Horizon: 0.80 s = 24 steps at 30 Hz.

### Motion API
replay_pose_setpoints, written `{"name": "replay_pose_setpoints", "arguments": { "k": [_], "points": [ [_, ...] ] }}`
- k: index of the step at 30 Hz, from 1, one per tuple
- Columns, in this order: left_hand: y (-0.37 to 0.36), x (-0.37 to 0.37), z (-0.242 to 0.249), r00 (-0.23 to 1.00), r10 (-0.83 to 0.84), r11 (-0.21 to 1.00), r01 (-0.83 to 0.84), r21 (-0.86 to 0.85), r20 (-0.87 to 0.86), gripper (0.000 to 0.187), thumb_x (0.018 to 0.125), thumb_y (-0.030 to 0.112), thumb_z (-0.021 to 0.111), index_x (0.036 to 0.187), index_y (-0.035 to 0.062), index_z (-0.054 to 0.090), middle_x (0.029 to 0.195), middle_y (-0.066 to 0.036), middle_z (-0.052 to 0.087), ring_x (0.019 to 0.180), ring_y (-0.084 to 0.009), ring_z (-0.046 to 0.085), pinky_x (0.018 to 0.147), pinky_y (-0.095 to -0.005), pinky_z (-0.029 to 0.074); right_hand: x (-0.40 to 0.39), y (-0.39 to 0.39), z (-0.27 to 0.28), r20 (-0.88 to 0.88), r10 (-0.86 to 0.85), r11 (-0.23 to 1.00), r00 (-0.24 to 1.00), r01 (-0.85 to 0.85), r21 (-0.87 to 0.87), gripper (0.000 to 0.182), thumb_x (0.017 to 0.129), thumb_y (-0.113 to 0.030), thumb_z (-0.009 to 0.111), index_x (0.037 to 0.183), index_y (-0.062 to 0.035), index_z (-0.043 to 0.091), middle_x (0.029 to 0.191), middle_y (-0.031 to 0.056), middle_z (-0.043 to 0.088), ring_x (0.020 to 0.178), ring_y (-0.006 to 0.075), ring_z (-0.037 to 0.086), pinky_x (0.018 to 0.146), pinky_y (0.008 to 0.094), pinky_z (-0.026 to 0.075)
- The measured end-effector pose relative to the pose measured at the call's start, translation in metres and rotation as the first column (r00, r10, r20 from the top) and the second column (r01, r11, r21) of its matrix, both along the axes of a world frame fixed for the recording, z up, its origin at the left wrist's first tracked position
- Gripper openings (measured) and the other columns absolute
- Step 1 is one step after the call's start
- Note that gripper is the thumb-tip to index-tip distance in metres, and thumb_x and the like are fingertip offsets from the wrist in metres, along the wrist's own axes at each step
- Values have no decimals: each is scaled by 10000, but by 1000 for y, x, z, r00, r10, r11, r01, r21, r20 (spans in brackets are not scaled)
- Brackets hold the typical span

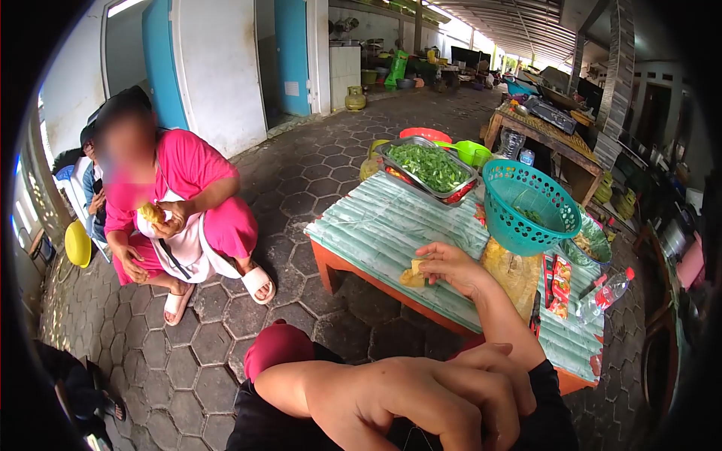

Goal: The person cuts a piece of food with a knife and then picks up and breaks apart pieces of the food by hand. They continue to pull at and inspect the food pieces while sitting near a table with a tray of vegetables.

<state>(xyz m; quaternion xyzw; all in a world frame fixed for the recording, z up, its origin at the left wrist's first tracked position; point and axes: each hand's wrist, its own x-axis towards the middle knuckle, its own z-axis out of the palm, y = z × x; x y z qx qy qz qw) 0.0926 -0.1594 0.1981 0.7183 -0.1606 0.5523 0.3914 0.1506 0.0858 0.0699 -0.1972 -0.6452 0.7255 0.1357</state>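
Note:
My right hand (pixel 450 269) pinches a small yellowish piece of food (pixel 413 275) in its fingertips, above the near edge of the low table (pixel 353 225). Its exact kind I cannot make out. Closer to the camera, my left hand (pixel 421 395) hangs palm down over my lap, in front of my right forearm. Its fingers are loosely bent and apart, with nothing visible in them. A worn wooden cutting board (pixel 511 274) lies just right of my right hand. Behind the board a teal perforated basket (pixel 526 214) holds some green leaves.
A metal tray of chopped greens (pixel 429 167) stands at the table's far end beside a lime-green bowl (pixel 474 154). Red packets (pixel 559 286) and a plastic bottle (pixel 605 295) lie at the right. A person in pink (pixel 192 169) squats at the left, holding yellow food.

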Motion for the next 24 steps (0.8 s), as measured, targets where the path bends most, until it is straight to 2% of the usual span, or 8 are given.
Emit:
{"name": "replay_pose_setpoints", "arguments": {
  "k": [2, 4, 8, 10, 13, 15, 19, 24],
  "points": [
    [4, -8, 2, 1000, 2, 1000, -2, -8, -7, 176, 856, 247, 669, 849, 73, 654, 945, -99, 632, 925, -240, 555, 928, -411, 330, 1, 1, -1, -1, 5, 1000, 1000, -5, -9, 364, 834, -91, 673, 1157, -23, 519, 919, 52, 606, 790, 119, 572, 667, 263, 472],
    [8, -24, 5, 984, 78, 989, -96, -112, -159, 228, 805, 295, 690, 847, 75, 646, 919, -137, 628, 999, -323, 522, 1086, -497, 67, 1, 1, -2, -40, -21, 1000, 999, 21, 1, 367, 837, -113, 675, 1147, -3, 512, 911, 57, 619, 776, 118, 577, 663, 265, 474],
    [21, -32, -5, 946, 318, 899, -324, -296, -68, 297, 833, 329, 625, 884, 36, 620, 907, -155, 603, 927, -273, 544, 1021, -460, 244, 3, 7, 1, -53, 1, 999, 999, -3, -38, 359, 852, -105, 657, 1161, 2, 507, 961, 78, 617, 842, 137, 597, 724, 276, 495],
    [25, -34, -12, 910, 414, 828, -393, -399, -38, 169, 854, 164, 551, 903, 9, 597, 892, -155, 600, 923, -271, 549, 1015, -457, 291, 4, 1, 11, -46, -72, 977, 996, 61, -207, 372, 865, -93, 639, 1191, 13, 494, 1019, 98, 604, 912, 151, 600, 766, 278, 502],
    [29, -47, -17, 849, 503, 722, -516, -461, -162, 130, 867, 30, 483, 929, -2, 592, 915, -146, 604, 958, -256, 555, 985, -422, 348, 3, 3, 10, -109, -69, 983, 992, 49, -178, 376, 870, -75, 622, 1206, 33, 491, 1075, 116, 586, 957, 164, 592, 796, 289, 502],
    [31, -53, -17, 721, 607, 485, -670, -563, -335, 139, 896, -17, 471, 970, -5, 588, 960, -110, 613, 993, -195, 558, 935, -337, 399, 4, 1, 10, -191, -53, 984, 980, 19, -176, 377, 864, -67, 628, 1200, 44, 498, 1092, 123, 580, 984, 176, 587, 792, 289, 502],
    [44, -70, -32, 547, 680, 301, -816, -494, -489, 130, 937, 110, 555, 1016, 13, 590, 1018, -47, 625, 989, -108, 552, 888, -262, 409, 5, -9, 21, -228, -57, 985, 972, 18, -171, 382, 861, -54, 627, 1204, 49, 493, 1097, 126, 578, 1003, 182, 582, 808, 293, 506],
    [50, -78, -44, 445, 725, 247, -880, -405, -526, 158, 936, 143, 569, 1027, 16, 587, 1009, -43, 625, 981, -102, 555, 828, -245, 431, 2, -25, 28, -288, -74, 977, 955, 11, -214, 372, 869, -35, 607, 1208, 55, 484, 1102, 131, 579, 1012, 199, 581, 867, 322, 506]
  ]
}}
